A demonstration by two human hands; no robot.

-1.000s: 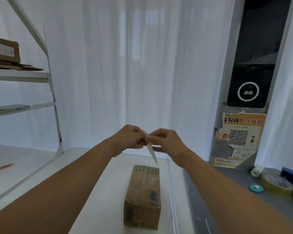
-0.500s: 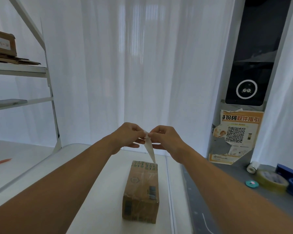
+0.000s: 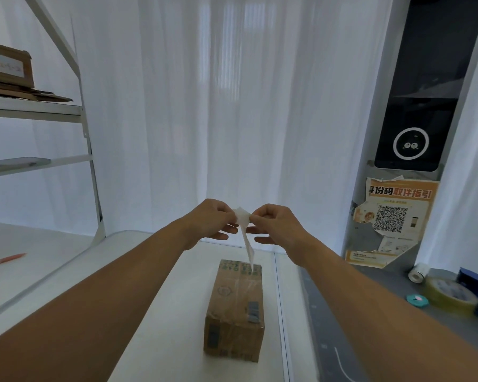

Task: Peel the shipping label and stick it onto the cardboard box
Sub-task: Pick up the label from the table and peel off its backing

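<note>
Curtains [image 3: 232, 106] of sheer white fill the far wall behind one white table [image 3: 155, 312]. At far right stands one tall dark kiosk [image 3: 420, 92] whose screen shows a white ring with two cartoon eyes. Below it hangs one torn orange and white poster [image 3: 392, 216] printed with Chinese characters, "身份码取件指引" as far as they can be read, above one black QR code; the smaller print is too fine to read. At far left is one white metal shelf [image 3: 39, 111] carrying one brown carton [image 3: 6, 64] with a white label whose writing is blurred.

One cardboard box [image 3: 235, 310] lies on the table in the near middle, long side running away from the viewer, wrapped in clear tape, with green printed marks at its far end and dark barcode patches on its top and near face; none of that print is legible. Both bare forearms reach out above it. The left hand [image 3: 210, 221] and the right hand [image 3: 276, 224] meet above the box's far end, each pinching the top of one white shipping label [image 3: 243, 219] between thumb and forefinger, remaining fingers loosely curled. A narrow strip of the label hangs down from the pinch, its tip in line with the box's far end; whether it touches cannot be told.

On the grey counter at right lie rolls of tape: one yellowish [image 3: 450, 295], one small white [image 3: 417, 272], and one blue at the frame edge. One red pen [image 3: 6, 260] lies at left.
</note>
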